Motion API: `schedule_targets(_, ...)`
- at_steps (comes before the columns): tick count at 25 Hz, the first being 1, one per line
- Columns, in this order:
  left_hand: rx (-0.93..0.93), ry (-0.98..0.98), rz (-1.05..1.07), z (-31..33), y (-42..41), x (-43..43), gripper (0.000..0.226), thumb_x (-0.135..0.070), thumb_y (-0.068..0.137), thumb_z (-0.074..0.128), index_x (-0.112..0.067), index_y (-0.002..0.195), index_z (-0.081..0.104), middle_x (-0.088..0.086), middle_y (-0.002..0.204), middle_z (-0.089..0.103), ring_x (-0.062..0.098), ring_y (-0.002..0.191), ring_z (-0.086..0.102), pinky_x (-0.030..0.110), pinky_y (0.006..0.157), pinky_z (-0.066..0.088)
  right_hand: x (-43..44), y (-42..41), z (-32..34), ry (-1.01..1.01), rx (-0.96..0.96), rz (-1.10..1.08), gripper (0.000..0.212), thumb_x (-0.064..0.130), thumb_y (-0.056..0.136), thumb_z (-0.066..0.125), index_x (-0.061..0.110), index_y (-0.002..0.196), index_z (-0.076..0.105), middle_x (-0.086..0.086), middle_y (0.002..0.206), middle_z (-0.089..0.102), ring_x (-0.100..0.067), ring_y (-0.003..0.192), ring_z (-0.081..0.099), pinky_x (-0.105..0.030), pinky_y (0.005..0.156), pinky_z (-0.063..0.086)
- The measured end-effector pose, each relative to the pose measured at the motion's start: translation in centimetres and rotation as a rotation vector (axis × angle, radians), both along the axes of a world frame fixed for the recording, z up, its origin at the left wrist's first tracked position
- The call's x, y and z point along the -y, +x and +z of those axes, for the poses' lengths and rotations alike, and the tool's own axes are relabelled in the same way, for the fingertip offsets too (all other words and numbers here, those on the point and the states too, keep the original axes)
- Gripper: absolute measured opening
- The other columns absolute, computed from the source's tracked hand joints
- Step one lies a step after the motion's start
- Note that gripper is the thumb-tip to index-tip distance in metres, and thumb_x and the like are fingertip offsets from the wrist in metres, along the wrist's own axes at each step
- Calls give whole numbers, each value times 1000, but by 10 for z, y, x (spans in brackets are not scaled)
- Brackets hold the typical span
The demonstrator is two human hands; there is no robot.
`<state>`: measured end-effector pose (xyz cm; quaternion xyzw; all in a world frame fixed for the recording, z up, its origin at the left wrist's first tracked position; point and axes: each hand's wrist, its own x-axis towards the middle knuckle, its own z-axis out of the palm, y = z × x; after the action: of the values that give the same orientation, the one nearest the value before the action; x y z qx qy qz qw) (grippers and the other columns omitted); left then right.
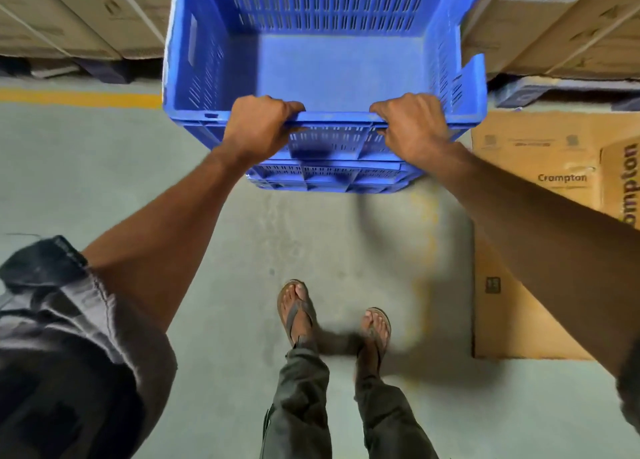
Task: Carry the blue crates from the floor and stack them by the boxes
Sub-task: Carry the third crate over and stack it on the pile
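Observation:
An empty blue slotted crate (322, 74) fills the upper middle of the view, between stacks of cardboard boxes. My left hand (258, 126) and my right hand (412, 126) both grip its near rim, fingers curled over the edge. Below it show the rims of more blue crates (325, 178), nested under the top one. Whether the top crate rests fully on them or is held slightly above cannot be told.
Tall cardboard boxes (69, 15) stand at the left back and further boxes (561, 22) at the right back. A flat Crompton carton (540, 188) lies on the floor at the right. A yellow line (79, 97) crosses the grey concrete floor. My feet in sandals (298, 309) stand below.

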<state>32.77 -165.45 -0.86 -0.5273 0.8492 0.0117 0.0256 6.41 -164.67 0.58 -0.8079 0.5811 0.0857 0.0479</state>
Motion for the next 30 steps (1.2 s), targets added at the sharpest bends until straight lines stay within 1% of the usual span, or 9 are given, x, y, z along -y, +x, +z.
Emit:
schedule_targets(4,-30,16,-45,-14,-13,2,27,-49,90,63,-23,95,66,14,70,67,41,67,64,32,55,30,-4,-18,-16,3,-42,-38,14,16,78,70,17,91,64,-13,69,62,-38,68,60,-31,57,34)
schedule_targets(7,-44,24,-43,-19,-17,-6,25,-45,89,62,-22,96,69,14,67,65,40,64,62,32,55,30,-10,-26,-22,24,-50,-40,12,14,78,69,16,88,63,-12,66,58,-36,65,57,-30,57,32)
schedule_targets(11,-18,27,-16,-19,-8,-11,30,-48,89,62,-19,92,70,14,64,64,41,60,60,32,56,29,-12,-24,-27,70,4,0,10,8,75,64,12,83,61,-9,62,51,-32,61,45,-31,55,30)
schedule_targets(13,-20,60,2,-21,-8,-8,32,-50,90,62,-19,92,71,14,69,66,41,63,61,33,56,31,-10,-24,-31,77,27,-30,13,7,74,64,13,86,64,-13,65,56,-33,61,46,-31,55,33)
schedule_targets(17,31,132,24,-23,-17,3,32,-51,91,62,-21,97,73,14,79,69,41,73,62,36,59,35,-3,-22,-31,123,64,-91,20,16,79,69,22,98,69,-12,70,56,-38,71,56,-33,60,37)
schedule_targets(21,56,137,85,-26,-20,-3,31,-52,90,64,-21,93,71,13,77,67,38,70,60,35,58,35,-7,-19,-31,133,65,-110,28,13,79,69,25,104,70,-10,70,56,-33,67,52,-34,62,41)
schedule_targets(24,50,185,97,-24,-19,0,30,-51,88,66,-22,95,70,7,72,59,30,65,49,36,59,38,-2,-20,-32,166,65,-96,26,15,78,71,23,102,71,-13,71,58,-33,68,52,-35,63,43)
schedule_targets(27,70,234,84,-24,-17,0,30,-50,86,66,-24,99,67,10,83,68,35,74,58,36,61,38,0,-21,-35,183,58,-118,26,12,77,71,24,101,71,-13,71,58,-32,67,50,-35,62,43)
schedule_targets(30,88,291,110,-19,-21,-2,30,-45,85,69,-25,108,66,10,98,71,36,92,64,39,70,44,-3,-14,-33,197,-8,-170,36,6,78,68,22,111,70,-14,81,59,-35,76,55,-37,68,44)
